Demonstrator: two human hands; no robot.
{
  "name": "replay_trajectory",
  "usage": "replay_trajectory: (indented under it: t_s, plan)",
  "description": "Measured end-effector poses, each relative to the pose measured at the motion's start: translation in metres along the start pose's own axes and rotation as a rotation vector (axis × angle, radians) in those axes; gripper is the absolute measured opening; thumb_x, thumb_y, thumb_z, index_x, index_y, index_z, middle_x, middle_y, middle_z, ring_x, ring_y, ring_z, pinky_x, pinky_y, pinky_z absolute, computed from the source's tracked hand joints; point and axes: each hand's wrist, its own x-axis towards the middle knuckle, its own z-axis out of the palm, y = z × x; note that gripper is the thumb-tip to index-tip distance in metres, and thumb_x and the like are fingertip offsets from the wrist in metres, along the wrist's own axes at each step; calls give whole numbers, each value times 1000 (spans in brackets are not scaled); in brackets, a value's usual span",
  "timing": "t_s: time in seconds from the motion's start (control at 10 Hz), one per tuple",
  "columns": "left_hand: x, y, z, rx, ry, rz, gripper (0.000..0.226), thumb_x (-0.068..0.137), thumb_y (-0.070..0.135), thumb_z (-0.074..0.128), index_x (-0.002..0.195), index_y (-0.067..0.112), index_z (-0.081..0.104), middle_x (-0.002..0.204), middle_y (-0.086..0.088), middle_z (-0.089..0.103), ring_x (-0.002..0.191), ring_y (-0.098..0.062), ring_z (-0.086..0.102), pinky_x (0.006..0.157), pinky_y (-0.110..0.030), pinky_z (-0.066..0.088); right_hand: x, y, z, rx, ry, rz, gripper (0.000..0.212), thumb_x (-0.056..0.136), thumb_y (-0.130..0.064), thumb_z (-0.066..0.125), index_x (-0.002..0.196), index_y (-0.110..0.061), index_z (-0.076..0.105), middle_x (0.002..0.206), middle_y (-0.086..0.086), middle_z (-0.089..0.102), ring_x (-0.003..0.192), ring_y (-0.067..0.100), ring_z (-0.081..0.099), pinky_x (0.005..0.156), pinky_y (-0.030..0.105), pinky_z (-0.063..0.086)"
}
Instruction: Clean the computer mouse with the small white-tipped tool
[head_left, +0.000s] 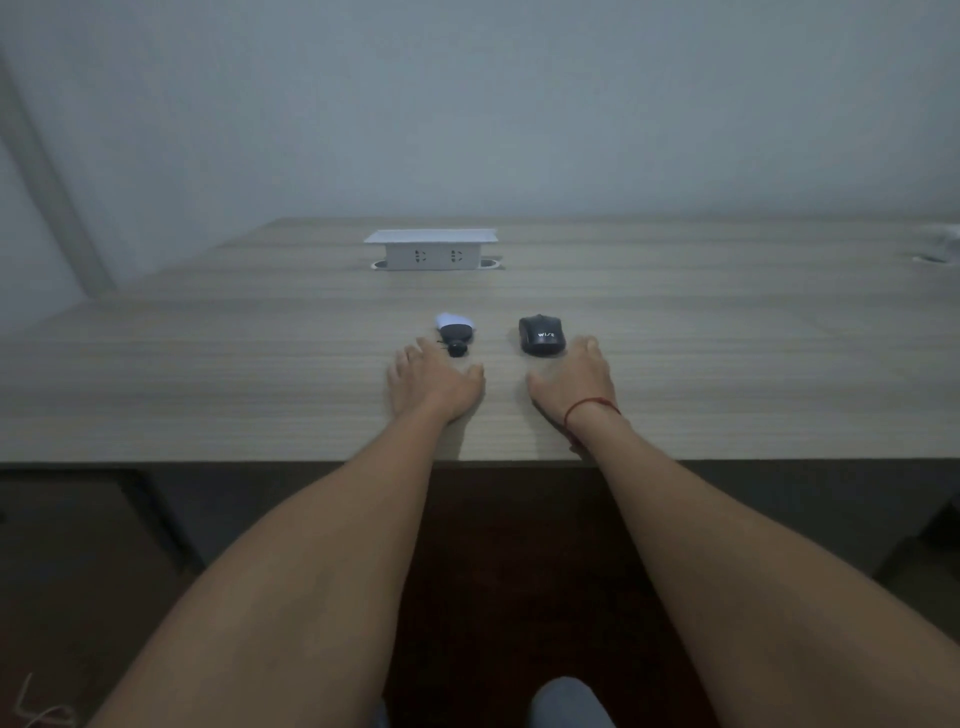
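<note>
A black computer mouse (541, 335) with white lettering lies on the wooden desk (208, 364), right of centre. To its left lies the small tool (455, 332), black-bodied with a white tip pointing away from me. My left hand (434, 385) rests flat on the desk, palm down, fingertips just beside the tool's near end. My right hand (569, 387), a red string around its wrist, lies flat with its fingertips close to the mouse's right near corner. Neither hand holds anything.
A white pop-up socket box (431, 250) stands at the back centre of the desk. A pale object (940, 244) sits at the far right edge. The desk's front edge runs just under my wrists; a plain wall is behind.
</note>
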Motion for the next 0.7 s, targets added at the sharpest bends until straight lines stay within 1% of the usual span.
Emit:
replay_trajectory:
  t_s: [0.1,0.2,0.3,0.4,0.5,0.6,0.7]
  plan:
    - [-16,-5,-4,131,-50,31,88,86,64,35,149,3,29,159,-13,26,149,-27,18,121,-42,14,-22,2,-14,-169,-59,-52,52,82,-43,49,118,-6,59,122,16,61,113,33,55,98,39,43]
    - [-29,-10,-9,180,-72,89,82,85,63,31,146,8,36,157,-11,31,147,-26,22,118,-43,15,-36,6,-23,-283,-159,-139,51,90,-46,40,123,-12,57,131,13,57,121,32,50,105,42,35]
    - [-38,-13,-15,213,-115,134,81,86,66,27,147,14,35,159,-9,26,148,-26,20,118,-46,14,-47,9,-31,-319,-217,-206,49,92,-49,36,127,-19,54,137,8,52,125,30,46,107,43,31]
    - [-45,-15,-18,235,-157,160,79,89,66,23,152,19,25,163,-8,15,151,-26,12,120,-47,9,-50,13,-32,-339,-219,-241,50,94,-49,34,131,-21,51,141,7,49,127,28,45,108,44,29]
    - [-49,-16,-21,238,-172,162,78,90,65,22,154,20,21,164,-8,12,151,-26,9,121,-47,7,-55,11,-35,-359,-242,-237,53,93,-51,32,134,-22,48,144,5,46,130,27,42,108,43,27]
    - [-48,-15,-20,219,-179,159,78,89,65,22,153,20,22,163,-8,13,151,-27,10,120,-47,7,-51,12,-29,-352,-249,-222,52,94,-49,33,134,-20,48,144,6,46,131,27,42,108,44,25]
    - [-48,-15,-20,216,-160,162,78,89,65,22,153,20,23,163,-8,13,151,-27,10,120,-48,8,-62,0,-43,-16,-113,-178,50,95,-44,44,137,-18,47,147,4,45,131,23,43,112,42,27]
